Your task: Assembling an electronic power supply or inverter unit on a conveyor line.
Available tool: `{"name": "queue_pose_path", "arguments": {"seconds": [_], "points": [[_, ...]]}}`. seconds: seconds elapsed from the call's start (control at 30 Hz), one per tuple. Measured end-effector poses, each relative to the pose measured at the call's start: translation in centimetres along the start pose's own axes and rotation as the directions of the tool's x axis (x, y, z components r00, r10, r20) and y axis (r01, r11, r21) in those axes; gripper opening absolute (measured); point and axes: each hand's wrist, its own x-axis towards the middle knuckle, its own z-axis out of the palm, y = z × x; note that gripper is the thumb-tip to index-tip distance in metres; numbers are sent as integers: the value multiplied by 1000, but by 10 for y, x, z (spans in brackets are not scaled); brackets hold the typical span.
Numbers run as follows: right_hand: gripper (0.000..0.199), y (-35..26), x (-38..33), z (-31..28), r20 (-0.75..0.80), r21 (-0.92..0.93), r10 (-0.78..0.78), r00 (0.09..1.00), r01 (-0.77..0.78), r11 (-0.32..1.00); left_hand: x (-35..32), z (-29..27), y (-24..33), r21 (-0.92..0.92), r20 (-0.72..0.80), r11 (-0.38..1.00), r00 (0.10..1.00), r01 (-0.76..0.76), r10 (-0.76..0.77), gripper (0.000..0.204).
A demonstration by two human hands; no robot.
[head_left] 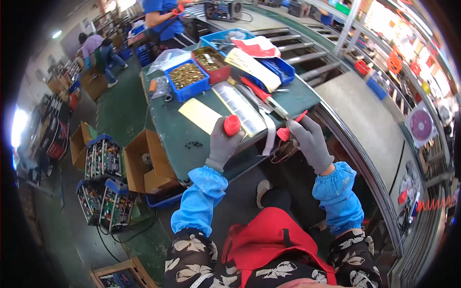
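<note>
My left hand [223, 144], in a grey glove, is closed around a red bottle-like piece [232, 125] whose round end faces up. To its right, my right hand [309, 144], also gloved, has its fingers bent around a red nozzle-like piece [284, 134] with a wide base and a thin pointed end. The two red pieces are apart, over the near edge of the green bench [168, 127]. A yellow paper sheet [198, 115] lies just beyond my left hand. Between the hands, a pale strip [270, 137] hangs over the bench edge. A red-handled tool [254, 89] lies farther back.
A blue bin [208, 82] of brass-coloured small parts and a red bin [224, 74] stand at the back. A roller conveyor [307, 56] runs along the right. Circuit-board units [103, 158] and an open carton [132, 165] sit left. Other people work beyond.
</note>
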Motion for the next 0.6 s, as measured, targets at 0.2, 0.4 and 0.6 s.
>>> {"name": "queue_pose_path", "arguments": {"seconds": [0.2,0.4,0.6], "points": [[20,-14,-74,-32,-147,-11,-194,970,194,981,-77,65,57,-186,262,981,965,62,-11,46],[15,-12,-149,-84,-227,-120,-77,971,51,991,-132,135,92,-132,550,989,835,70,14,51],[12,-12,-206,-127,-386,-227,-84,919,-6,974,-158,195,110,-201,669,978,737,54,97,51]]}}
